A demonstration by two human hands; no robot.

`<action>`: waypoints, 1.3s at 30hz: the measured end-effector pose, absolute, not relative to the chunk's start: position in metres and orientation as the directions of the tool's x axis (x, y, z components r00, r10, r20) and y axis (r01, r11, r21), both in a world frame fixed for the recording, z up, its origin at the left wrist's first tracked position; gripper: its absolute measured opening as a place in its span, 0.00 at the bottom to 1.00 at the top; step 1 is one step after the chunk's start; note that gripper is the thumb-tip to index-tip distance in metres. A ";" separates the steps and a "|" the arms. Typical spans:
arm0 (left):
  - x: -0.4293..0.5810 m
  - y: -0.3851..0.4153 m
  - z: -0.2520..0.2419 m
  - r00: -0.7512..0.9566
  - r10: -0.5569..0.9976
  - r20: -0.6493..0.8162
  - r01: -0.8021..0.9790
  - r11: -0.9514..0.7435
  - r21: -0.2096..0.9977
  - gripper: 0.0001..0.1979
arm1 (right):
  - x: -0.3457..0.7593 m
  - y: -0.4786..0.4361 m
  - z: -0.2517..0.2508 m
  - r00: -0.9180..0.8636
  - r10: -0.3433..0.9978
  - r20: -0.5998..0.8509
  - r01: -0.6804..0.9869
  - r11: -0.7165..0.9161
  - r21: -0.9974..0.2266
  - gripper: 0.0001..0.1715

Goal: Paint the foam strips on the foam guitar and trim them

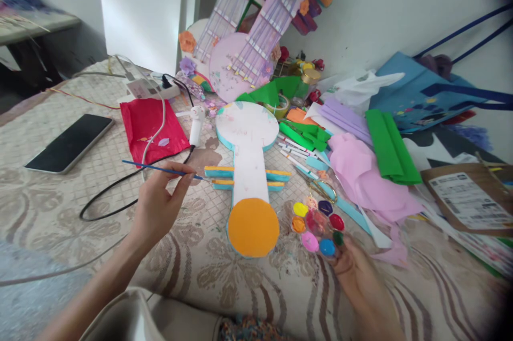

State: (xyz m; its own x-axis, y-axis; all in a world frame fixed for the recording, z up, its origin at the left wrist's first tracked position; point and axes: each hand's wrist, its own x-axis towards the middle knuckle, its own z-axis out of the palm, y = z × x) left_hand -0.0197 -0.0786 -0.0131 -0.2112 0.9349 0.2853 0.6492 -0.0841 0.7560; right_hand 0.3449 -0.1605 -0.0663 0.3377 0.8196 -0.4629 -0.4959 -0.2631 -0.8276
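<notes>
One paintbrush (140, 164), slim and blue, pinched between thumb and fingers of the left hand (158, 204), its tip at the left end of the lower side strips (223, 183); whether bristle meets surface cannot be told. One paint palette (316, 222), flower-shaped, gripped at its near right rim by the closed fingers of the right hand (355, 271). Step in hand, by judgement: colouring the strips. Recommended handling: a light load of paint, strokes drawn lengthwise along each narrow top, the tip kept off the turquoise sides and the white neck; palette best held level and near, clear of the work; left wrist best kept above any paint that may be wet. One cut-out (250, 162), lying flat on the cloth-covered desk (188, 261) between the two hands. Far end: a white disc, faintly marked, with small coloured patches along its upper edge. Middle: a straight white neck, plain but for slight marks. Near end: a smaller disc in solid, even orange. Sides: turquoise, showing some thickness. Strips: two to each side of the neck, orange above, turquoise along the near edge. Adjacent, right: one pair of scissors (324, 190), gold-handled.
</notes>
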 end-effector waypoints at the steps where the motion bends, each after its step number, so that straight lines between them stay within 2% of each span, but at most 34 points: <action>1: -0.020 -0.079 -0.012 -0.214 0.929 0.302 0.665 -0.088 0.742 0.06 | 0.345 -0.161 -0.066 0.339 0.818 -0.465 -0.499 -0.263 -0.826 0.10; 3: -0.022 -0.080 -0.011 -0.227 0.920 0.320 0.674 -0.088 0.733 0.06 | 0.345 -0.161 -0.066 0.339 0.817 -0.466 -0.505 -0.260 -0.823 0.10; 6: -0.025 -0.082 -0.012 -0.295 0.909 0.296 0.594 -0.068 0.801 0.06 | 0.344 -0.161 -0.065 0.332 0.823 -0.461 -0.508 -0.256 -0.823 0.08; 12: -0.026 -0.078 -0.026 -0.477 0.873 0.100 0.155 -0.028 0.988 0.08 | 0.342 -0.162 -0.063 0.325 0.832 -0.449 -0.523 -0.238 -0.818 0.07; 16: -0.022 -0.069 -0.036 -0.497 0.868 0.001 -0.151 -0.088 0.985 0.08 | 0.343 -0.163 -0.062 0.329 0.831 -0.449 -0.524 -0.235 -0.819 0.08; 19: -0.018 -0.064 -0.037 -0.497 0.867 -0.037 -0.270 -0.114 0.956 0.07 | 0.342 -0.163 -0.061 0.334 0.830 -0.448 -0.512 -0.239 -0.825 0.08; 27: -0.003 -0.067 -0.035 -0.471 0.882 0.002 -0.267 -0.144 0.953 0.07 | 0.335 -0.155 -0.060 0.312 0.844 -0.437 -0.495 -0.248 -0.833 0.09; 39: 0.011 -0.079 -0.039 -0.355 0.934 -0.037 -0.137 -0.012 0.991 0.07 | 0.337 -0.150 -0.058 0.267 0.864 -0.427 -0.380 -0.313 -0.870 0.12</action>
